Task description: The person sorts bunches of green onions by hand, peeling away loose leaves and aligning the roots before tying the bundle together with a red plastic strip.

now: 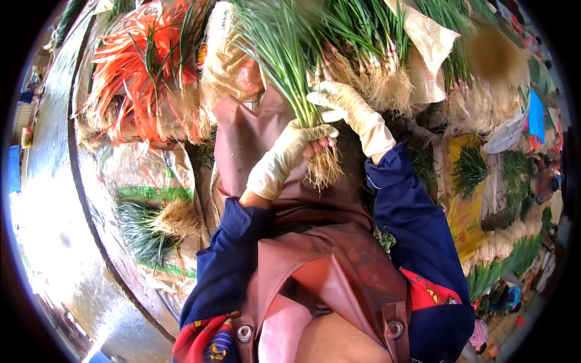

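Piled scallions [384, 75] beyond | left hand [290, 149] gripping bunch [300, 107] | right hand [346, 106] half-open beside

Here at upper centre, looking at a bunch of green onions [295, 88], clasped low in the left hand [287, 148]! Tilted up and to the left, with long, slim green leaves [269, 51] fanning toward the top edge. Fading to paler yellow-green down the straight stalks. And ending, right around mid-frame, in a shaggy tuft of tan, stringy roots [324, 169], hanging loose below the grip.
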`<state>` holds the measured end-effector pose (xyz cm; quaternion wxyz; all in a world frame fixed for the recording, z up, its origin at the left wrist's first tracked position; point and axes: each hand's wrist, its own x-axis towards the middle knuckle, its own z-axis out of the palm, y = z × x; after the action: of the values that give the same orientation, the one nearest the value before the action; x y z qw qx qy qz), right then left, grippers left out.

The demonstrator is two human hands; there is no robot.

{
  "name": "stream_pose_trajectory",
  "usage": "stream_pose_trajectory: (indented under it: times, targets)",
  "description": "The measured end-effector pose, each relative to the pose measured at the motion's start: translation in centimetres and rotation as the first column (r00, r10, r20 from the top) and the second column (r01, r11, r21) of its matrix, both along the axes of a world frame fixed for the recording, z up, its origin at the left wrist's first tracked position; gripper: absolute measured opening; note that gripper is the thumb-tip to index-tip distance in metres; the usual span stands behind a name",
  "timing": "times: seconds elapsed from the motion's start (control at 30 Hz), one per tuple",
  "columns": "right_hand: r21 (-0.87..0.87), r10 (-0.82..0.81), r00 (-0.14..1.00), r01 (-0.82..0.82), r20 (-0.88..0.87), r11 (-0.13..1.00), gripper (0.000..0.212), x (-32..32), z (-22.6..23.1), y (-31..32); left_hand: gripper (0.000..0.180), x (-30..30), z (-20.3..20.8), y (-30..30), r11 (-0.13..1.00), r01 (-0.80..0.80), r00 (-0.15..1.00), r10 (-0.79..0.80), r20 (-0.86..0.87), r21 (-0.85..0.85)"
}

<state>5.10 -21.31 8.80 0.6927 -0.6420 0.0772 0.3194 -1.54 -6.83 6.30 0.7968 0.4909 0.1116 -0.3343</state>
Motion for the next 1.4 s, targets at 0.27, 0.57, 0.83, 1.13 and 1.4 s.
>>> stream_pose_trajectory:
  times: [0.27,0.57,0.83,1.13,1.4]
  targets:
    - [0.140,0.201,0.977,-0.210,0.076,0.968,0.024,-1.2,-3.2,-0.2,0.030,-1.4,-0.1,1.1,0.974,-0.177,0.983,0.169,-0.069,-0.138]
    - [0.189,0.132,0.991,-0.124,-0.033,0.974,0.016,-1.6,-3.5,0.7,0.031,-1.7,-3.4,1.8,0.943,-0.111,0.993,0.096,-0.062,-0.315]
    - [0.093,0.051,0.981,-0.069,0.185,0.993,0.012,-2.1,-3.4,-2.8,0.035,-3.3,-1.5,3.6,0.733,-0.205,0.969,0.059,-0.239,-0.649]
    - [-0.966,0.683,0.706,0.259,0.189,-0.001,0.054,0.4,-2.9,-2.3,0.038,-0.2,-0.8,8.5,0.843,-0.310,0.935,0.353,0.018,-0.439]
    - [-0.891,0.736,0.519,0.365,0.434,0.268,0.016,-1.6,-0.5,0.4,0.018,5.3,-3.4,1.8,0.904,-0.355,0.935,0.345,-0.086,-0.238]
